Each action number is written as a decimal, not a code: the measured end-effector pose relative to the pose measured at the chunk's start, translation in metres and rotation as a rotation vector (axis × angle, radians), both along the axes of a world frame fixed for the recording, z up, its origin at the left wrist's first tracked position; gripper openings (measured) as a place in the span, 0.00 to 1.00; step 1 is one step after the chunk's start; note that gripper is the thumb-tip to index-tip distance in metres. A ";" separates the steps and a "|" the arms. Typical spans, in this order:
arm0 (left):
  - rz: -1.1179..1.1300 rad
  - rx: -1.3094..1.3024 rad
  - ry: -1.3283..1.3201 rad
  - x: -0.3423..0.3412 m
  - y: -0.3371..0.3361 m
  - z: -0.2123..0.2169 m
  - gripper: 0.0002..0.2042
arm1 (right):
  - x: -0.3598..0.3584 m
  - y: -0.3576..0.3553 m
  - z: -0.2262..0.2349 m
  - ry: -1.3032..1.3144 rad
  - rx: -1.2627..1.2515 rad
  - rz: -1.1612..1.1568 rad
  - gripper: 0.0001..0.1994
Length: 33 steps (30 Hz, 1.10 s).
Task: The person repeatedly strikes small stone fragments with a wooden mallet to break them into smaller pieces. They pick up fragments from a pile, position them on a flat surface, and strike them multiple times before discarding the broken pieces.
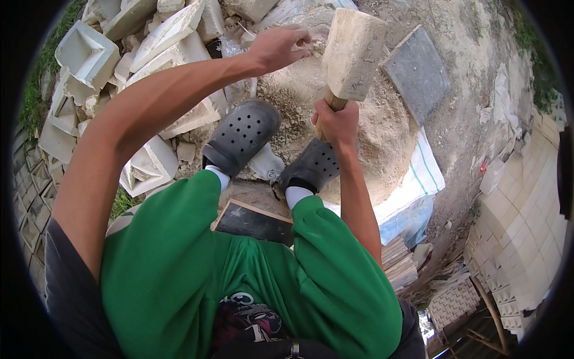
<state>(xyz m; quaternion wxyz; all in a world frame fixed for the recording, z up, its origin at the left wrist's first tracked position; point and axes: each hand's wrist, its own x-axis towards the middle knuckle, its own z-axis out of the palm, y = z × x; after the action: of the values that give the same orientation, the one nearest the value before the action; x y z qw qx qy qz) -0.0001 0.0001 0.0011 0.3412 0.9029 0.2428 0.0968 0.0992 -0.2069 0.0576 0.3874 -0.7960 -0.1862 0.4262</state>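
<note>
My right hand (339, 122) is closed around the handle of a pale wooden mallet (354, 54), its thick block head raised above the ground. Stretched out to the far middle, my left hand (280, 48) has loosely bent fingers, with a gap between them and the thumb. Nothing shows in it. Beneath both hands spreads a mound of beige crushed rubble and powder (382, 140), partly on a white and blue woven sheet (426, 170). Part of the mound is hidden behind the mallet and my right arm.
Broken white molded blocks (89, 57) are heaped at the left. A grey flat slab (417, 75) lies right of the mound. My feet in dark clogs (242, 133) stand at its near edge, with a dark framed board (254, 221) close by. Pale tiles (523, 221) are stacked at the right.
</note>
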 end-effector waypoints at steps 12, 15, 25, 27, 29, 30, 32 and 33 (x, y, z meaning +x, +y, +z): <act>0.007 0.025 0.001 0.000 0.004 -0.005 0.13 | -0.006 -0.008 0.002 -0.024 0.076 -0.082 0.13; 0.006 0.014 0.002 0.000 0.004 -0.004 0.14 | -0.008 -0.012 -0.009 0.003 0.014 -0.025 0.12; 0.011 0.048 0.046 -0.009 0.004 -0.002 0.17 | -0.014 -0.006 0.011 -0.014 0.044 -0.063 0.12; 0.005 0.049 0.043 -0.003 0.001 0.001 0.16 | -0.011 -0.014 0.004 -0.051 0.100 -0.047 0.11; 0.006 0.053 0.049 -0.001 -0.001 0.002 0.14 | -0.011 -0.014 -0.011 -0.070 0.160 -0.015 0.09; 0.007 0.053 0.052 -0.001 -0.002 0.003 0.14 | -0.012 -0.012 -0.011 -0.049 0.060 -0.022 0.10; 0.012 0.041 0.043 -0.001 -0.005 0.001 0.13 | -0.015 -0.005 -0.004 -0.002 -0.136 -0.031 0.12; 0.015 0.029 0.031 -0.003 -0.006 0.000 0.12 | -0.017 -0.003 0.001 0.015 -0.103 -0.042 0.13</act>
<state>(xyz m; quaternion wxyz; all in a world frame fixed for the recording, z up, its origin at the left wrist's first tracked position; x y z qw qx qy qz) -0.0028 -0.0063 0.0009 0.3235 0.9074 0.2533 0.0886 0.0819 -0.2103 0.0589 0.3562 -0.8153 -0.1443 0.4331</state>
